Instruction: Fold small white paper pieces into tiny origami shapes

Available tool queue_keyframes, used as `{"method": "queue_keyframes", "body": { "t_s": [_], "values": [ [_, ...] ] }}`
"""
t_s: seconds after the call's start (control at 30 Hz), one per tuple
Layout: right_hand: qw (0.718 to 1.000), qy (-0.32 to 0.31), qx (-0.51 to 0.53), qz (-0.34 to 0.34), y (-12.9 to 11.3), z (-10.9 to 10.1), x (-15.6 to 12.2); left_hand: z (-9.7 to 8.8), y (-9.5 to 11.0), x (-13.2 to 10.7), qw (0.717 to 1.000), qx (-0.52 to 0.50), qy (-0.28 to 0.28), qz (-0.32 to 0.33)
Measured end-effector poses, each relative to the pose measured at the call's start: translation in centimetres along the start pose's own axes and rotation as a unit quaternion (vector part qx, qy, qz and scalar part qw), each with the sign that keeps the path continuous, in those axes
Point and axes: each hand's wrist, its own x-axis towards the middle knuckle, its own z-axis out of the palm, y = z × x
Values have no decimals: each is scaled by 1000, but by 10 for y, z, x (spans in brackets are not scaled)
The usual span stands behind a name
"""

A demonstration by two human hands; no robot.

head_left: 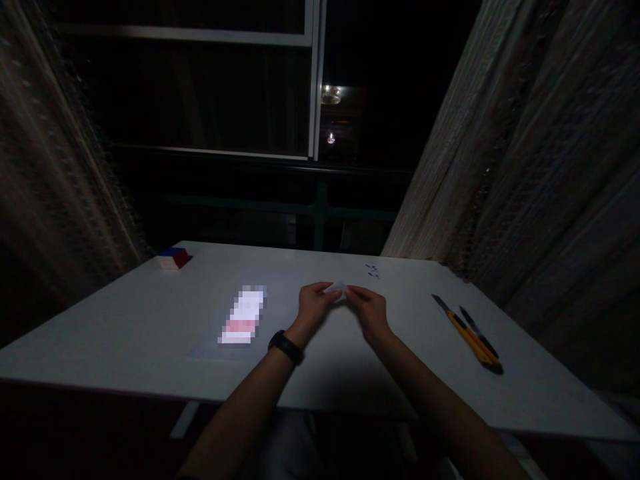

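Note:
Over the middle of a white table (125, 333), my left hand (314, 307) and my right hand (369, 309) meet and pinch a small white piece of paper (336, 289) between their fingertips. The paper is held just above the tabletop. A black watch sits on my left wrist. The room is dim, so the paper's shape is hard to make out.
A bright blurred rectangle (243, 313) lies on a pale sheet left of my hands. A yellow utility knife (467, 337) and a dark pen (479, 331) lie at the right. A colour cube (173, 257) sits at the far left corner. Curtains flank a dark window.

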Motion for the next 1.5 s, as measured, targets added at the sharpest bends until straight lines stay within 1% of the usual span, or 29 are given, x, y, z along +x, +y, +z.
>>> {"method": "queue_keyframes", "body": {
  "t_s": [0.13,0.23,0.37,0.5,0.63,0.8,0.97,1.2,1.37,1.5],
  "values": [
    [999,12,-26,-24,0,0,-1,-1,0,-1,1000,-11,-22,5],
    [997,21,-51,-60,-2,0,-2,-1,-1,-2,998,-46,-40,-17],
    [994,24,-75,-80,-3,-1,-3,0,1,-3,995,-76,-40,-50],
    [991,15,-93,-93,-2,-1,-3,1,1,-4,995,-78,-35,-61],
    [985,2,-121,-121,-2,-1,-4,1,-2,-2,996,-68,-30,-48],
    [975,-22,-161,-149,-6,1,-9,1,-6,1,999,-40,-9,-19],
    [976,-19,-152,-154,-7,2,-11,2,-4,1,1000,-20,-3,-4],
    [976,-6,-147,-160,-8,5,-13,0,1,0,999,-43,-19,-11],
    [980,-1,-129,-151,-8,6,-13,-4,3,1,998,-52,-29,-16],
    [984,-4,-115,-135,-6,6,-11,-6,6,2,999,-35,-36,-10]
  ]
}}
